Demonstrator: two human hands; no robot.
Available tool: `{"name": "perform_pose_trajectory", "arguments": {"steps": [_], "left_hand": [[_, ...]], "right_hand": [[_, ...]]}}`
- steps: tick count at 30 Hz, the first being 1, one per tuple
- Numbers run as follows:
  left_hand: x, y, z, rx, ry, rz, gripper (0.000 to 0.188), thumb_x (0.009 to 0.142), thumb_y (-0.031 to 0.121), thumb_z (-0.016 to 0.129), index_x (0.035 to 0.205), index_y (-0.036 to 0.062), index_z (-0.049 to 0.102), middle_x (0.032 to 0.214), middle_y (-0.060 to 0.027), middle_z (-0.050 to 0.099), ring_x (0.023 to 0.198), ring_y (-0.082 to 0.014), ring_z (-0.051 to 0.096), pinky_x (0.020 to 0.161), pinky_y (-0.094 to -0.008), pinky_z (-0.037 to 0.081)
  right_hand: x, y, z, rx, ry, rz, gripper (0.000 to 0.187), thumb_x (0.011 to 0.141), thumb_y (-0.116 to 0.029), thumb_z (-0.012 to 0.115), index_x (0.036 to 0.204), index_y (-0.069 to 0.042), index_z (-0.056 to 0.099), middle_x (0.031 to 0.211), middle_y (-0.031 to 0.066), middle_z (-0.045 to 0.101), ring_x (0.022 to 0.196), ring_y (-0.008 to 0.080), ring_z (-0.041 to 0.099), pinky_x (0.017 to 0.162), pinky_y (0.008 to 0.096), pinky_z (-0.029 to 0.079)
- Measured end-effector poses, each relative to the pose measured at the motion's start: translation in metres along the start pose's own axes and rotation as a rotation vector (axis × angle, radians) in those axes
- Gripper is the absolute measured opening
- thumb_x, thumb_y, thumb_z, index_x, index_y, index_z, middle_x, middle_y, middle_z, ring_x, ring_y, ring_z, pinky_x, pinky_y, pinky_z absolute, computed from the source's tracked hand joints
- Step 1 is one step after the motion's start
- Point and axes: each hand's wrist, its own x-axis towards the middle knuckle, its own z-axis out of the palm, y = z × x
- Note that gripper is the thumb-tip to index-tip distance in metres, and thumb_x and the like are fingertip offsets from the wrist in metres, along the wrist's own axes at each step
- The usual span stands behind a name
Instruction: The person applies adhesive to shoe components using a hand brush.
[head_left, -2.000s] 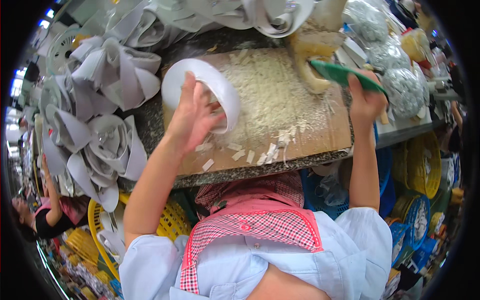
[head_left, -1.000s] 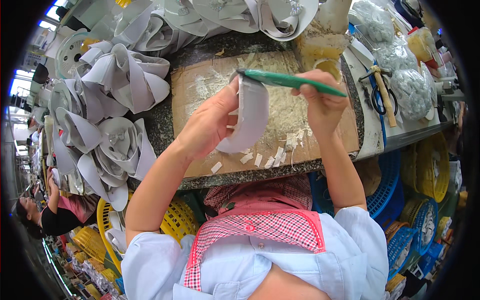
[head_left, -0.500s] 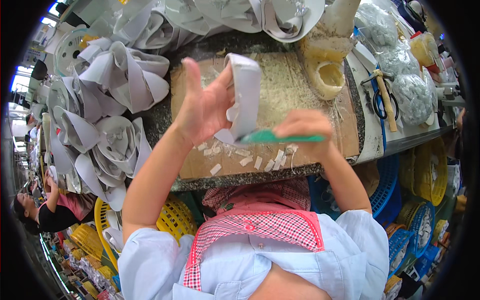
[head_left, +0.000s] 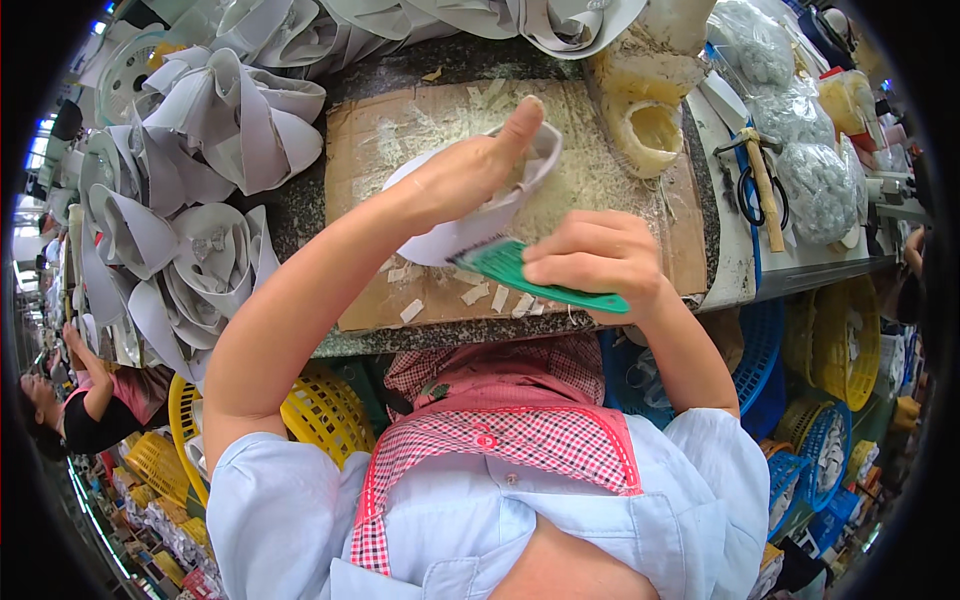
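Bristles [head_left: 476, 250] meet the smooth, curved white piece [head_left: 428, 247] our left hand [head_left: 467, 178] holds, thumb raised. Our right hand [head_left: 602, 256] grips the green brush [head_left: 506, 268].

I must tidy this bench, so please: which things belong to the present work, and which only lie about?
Apparently in use:
- white curved piece, at the left hand
- green brush, in the right hand
- cardboard sheet, beneath

Lying about:
- wooden-handled tool
- clear plastic bags

One green brush [head_left: 510, 268], one cardboard sheet [head_left: 365, 302]
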Motion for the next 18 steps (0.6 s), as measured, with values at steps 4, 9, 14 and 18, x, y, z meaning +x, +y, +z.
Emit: {"name": "perform_pose_trajectory", "arguments": {"steps": [4, 9, 14, 18], "left_hand": [[-0.026, -0.01, -0.017, 0.187, 0.319, 0.172, 0.073, 0.082, 0.061, 0.026, 0.1, -0.0026, 0.057, 0.096, -0.0152, 0.059, 0.09, -0.0238, 0.056, 0.075, -0.0337, 0.043], [-0.076, -0.093, -0.023, 0.512, 0.851, 0.301, 0.05, 0.081, 0.047, 0.043, 0.07, -0.0003, 0.056, 0.063, -0.0173, 0.05, 0.059, -0.0269, 0.05, 0.058, -0.0336, 0.039], [-0.076, -0.103, 0.0, 0.122, 0.785, 0.052, 0.035, 0.079, 0.031, 0.053, 0.079, -0.0029, 0.06, 0.07, -0.0136, 0.056, 0.066, -0.0212, 0.054, 0.061, -0.03, 0.04], [-0.073, -0.113, -0.001, -0.163, 0.699, -0.019, 0.031, 0.08, 0.029, 0.053, 0.084, -0.0011, 0.062, 0.07, -0.0069, 0.057, 0.059, -0.0113, 0.054, 0.056, -0.0231, 0.042]], "right_hand": [[-0.001, 0.014, 0.013, -0.188, -0.129, -0.066, 0.017, 0.06, -0.005, 0.058, 0.078, -0.008, 0.056, 0.072, 0.0022, 0.054, 0.062, 0.0182, 0.053, 0.048, 0.0304, 0.042], [-0.026, 0.022, -0.034, -0.385, -0.049, 0.092, 0.014, 0.062, -0.007, 0.059, 0.076, -0.008, 0.059, 0.07, 0.0051, 0.056, 0.061, 0.0199, 0.055, 0.049, 0.0286, 0.043], [-0.009, -0.008, -0.007, -0.257, -0.032, -0.058, 0.015, 0.062, -0.008, 0.059, 0.077, -0.007, 0.059, 0.073, 0.005, 0.057, 0.06, 0.0187, 0.055, 0.048, 0.0267, 0.044], [-0.02, 0.012, 0.0, -0.443, -0.085, -0.084, 0.018, 0.062, -0.007, 0.058, 0.08, -0.007, 0.059, 0.076, 0.0049, 0.058, 0.061, 0.0179, 0.056, 0.048, 0.0264, 0.044]]}}
